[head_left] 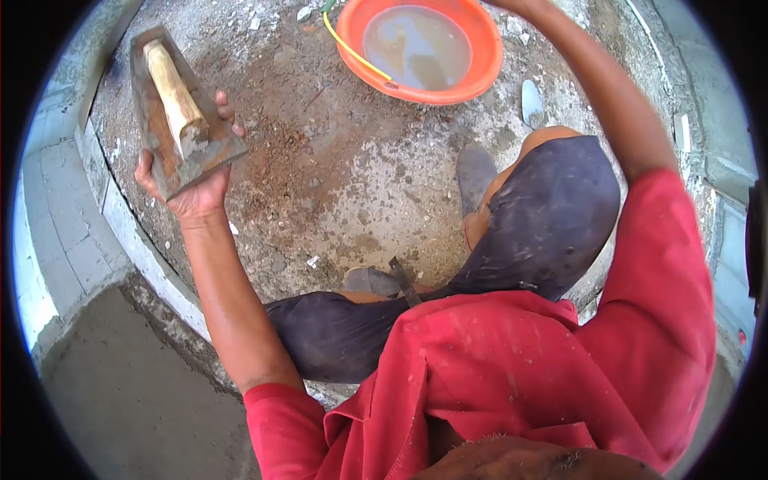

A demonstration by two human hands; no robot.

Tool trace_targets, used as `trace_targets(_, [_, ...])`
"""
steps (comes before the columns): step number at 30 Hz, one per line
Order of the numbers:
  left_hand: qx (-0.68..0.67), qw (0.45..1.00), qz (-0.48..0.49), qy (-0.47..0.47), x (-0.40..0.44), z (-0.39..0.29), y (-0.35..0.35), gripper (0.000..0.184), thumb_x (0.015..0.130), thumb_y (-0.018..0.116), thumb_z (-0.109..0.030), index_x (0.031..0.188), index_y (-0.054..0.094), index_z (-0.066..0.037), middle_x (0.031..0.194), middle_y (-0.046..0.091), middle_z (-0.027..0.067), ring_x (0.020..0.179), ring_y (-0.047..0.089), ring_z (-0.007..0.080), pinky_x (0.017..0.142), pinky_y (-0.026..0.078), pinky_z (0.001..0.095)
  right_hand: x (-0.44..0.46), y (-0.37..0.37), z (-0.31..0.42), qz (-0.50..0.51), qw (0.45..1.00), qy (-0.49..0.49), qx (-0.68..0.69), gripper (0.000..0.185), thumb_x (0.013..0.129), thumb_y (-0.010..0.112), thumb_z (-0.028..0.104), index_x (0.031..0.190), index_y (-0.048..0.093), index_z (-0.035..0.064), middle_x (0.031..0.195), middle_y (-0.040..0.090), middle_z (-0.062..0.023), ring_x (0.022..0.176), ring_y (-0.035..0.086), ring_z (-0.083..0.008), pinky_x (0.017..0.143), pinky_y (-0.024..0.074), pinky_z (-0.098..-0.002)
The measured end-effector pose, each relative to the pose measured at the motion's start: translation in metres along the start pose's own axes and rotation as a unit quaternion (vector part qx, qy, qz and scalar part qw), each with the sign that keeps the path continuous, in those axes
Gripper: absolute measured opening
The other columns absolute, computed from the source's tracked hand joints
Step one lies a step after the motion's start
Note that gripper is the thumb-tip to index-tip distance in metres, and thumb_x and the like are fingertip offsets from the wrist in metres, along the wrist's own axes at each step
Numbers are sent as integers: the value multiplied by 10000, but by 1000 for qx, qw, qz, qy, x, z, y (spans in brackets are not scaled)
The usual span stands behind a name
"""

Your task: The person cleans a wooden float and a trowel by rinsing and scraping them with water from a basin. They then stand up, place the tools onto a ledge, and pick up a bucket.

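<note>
At the upper left my left hand holds a wooden float from beneath, fingers round its edges. The float's pale handle faces up, and wet grey mortar clings to its near end. My right arm reaches up to the top edge, where only a bit of my right hand shows beside the rim of an orange basin; its fingers are out of frame. Murky water lies in the basin. A yellow-handled tool leans over the basin's left side.
A trowel blade lies on the rough ground right of the basin. Block walls curve along the left, with grey mortar at the lower left. My bent knees and boots are in the middle.
</note>
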State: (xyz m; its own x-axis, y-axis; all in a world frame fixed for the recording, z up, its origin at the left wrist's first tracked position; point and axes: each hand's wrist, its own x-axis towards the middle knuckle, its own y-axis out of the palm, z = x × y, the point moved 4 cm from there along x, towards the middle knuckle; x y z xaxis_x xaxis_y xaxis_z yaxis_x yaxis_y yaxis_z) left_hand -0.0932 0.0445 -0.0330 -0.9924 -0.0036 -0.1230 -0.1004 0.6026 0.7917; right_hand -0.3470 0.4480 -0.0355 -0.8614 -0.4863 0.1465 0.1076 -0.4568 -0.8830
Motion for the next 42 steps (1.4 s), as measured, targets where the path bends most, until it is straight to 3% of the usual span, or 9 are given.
trace_targets(2, [-19, 999, -28, 7, -2, 2, -5, 963, 705, 654, -587, 1525, 400, -150, 1385, 474, 323, 1185, 528, 469, 899, 481, 628, -86, 18, -118, 6, 978, 128, -163, 524, 993, 450, 474, 945, 659, -5, 869, 689, -244, 842, 681, -405, 807, 538, -499])
trace_targets(5, [0, 997, -80, 24, 0, 1, -6, 969, 699, 664, -558, 1527, 397, -132, 1428, 450, 333, 1225, 514, 500, 909, 474, 654, -272, 96, -263, 257, 885, 294, -253, 521, 898, 593, 445, 1174, 645, 6, 1108, 702, -237, 1059, 673, -418, 914, 519, -522])
trace_targets(8, [2, 995, -92, 25, 3, 4, -4, 984, 700, 675, -530, 1543, 369, -125, 1473, 408, 328, 1274, 475, 516, 943, 447, 679, -364, 113, -187, 405, 759, 496, -122, 426, 911, 623, 342, 1180, 648, 12, 1127, 686, -236, 1094, 637, -375, 912, 514, -462])
trace_targets(13, [-52, 997, -45, 23, 9, 7, 11, 992, 714, 667, -554, 1561, 350, -144, 1506, 355, 339, 1324, 437, 502, 961, 432, 682, -401, 162, -207, 263, 803, 527, -97, 350, 927, 650, 266, 1190, 643, 35, 1051, 697, -194, 951, 634, -297, 822, 508, -412])
trace_targets(18, [-70, 995, 5, 65, -2, -6, 0, 974, 738, 626, -613, 1544, 381, -123, 1443, 436, 338, 1251, 511, 481, 933, 471, 636, -347, 121, -277, -131, 925, 348, 76, 292, 942, 678, 190, 1200, 638, 58, 975, 708, -153, 808, 631, -220, 732, 503, -362])
trace_targets(23, [-92, 992, 5, 88, -13, -10, -17, 995, 703, 635, -620, 1525, 395, -114, 1394, 477, 327, 1196, 544, 435, 932, 462, 633, -162, 8, -48, 74, 981, 179, -21, 329, 966, 620, 209, 1219, 600, -1, 955, 684, -208, 876, 671, -371, 810, 517, -419])
trace_targets(28, [-109, 988, -14, 107, -22, -13, -18, 958, 692, 645, -566, 1506, 423, -113, 1361, 513, 322, 1191, 557, 451, 942, 452, 659, -86, 67, -26, 279, 930, 16, -240, 358, 903, 639, 170, 1234, 612, 35, 1063, 682, -252, 992, 651, -439, 844, 516, -509])
trace_targets(36, [-15, 964, -139, 228, -54, -46, -15, 820, 704, 628, -430, 1449, 473, -123, 1293, 594, 216, 1188, 588, 422, 992, 408, 750, -59, -41, 151, 150, 988, -39, -20, 374, 948, 614, 171, 1266, 576, -21, 1096, 677, -271, 1007, 687, -371, 881, 514, -445])
trace_targets(42, [-8, 919, -150, 364, -65, -75, -16, 701, 744, 611, -382, 1370, 497, -88, 1204, 633, 91, 1091, 648, 307, 836, 534, 607, -115, -5, 308, 154, 959, -177, 157, 302, 927, 668, 172, 1172, 573, 24, 935, 652, -213, 873, 664, -388, 776, 503, -444])
